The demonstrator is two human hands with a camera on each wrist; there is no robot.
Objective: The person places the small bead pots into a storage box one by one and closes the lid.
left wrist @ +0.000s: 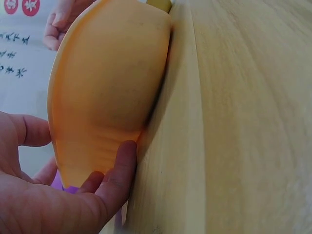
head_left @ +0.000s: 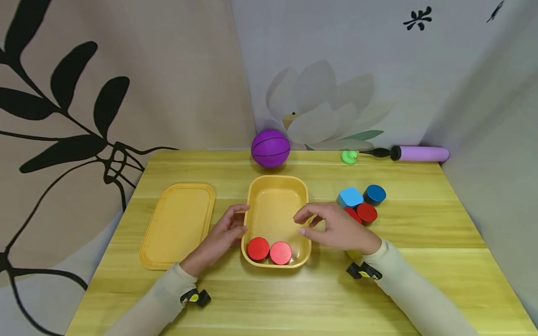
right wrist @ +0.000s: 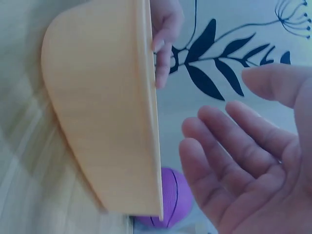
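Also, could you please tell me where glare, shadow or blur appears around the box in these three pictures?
Head: a small glint inside the box, near its lower right corner; left wrist: dim light, dark shadow where the box meets the table; right wrist: pale and hazy, the table looking blurred.

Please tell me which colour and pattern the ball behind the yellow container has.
The ball is purple with thin black lines, best seen in the head view.

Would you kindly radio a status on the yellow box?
Left hand touching yellow box. Right hand empty, above it. Two red discs inside. No visible obstruction.
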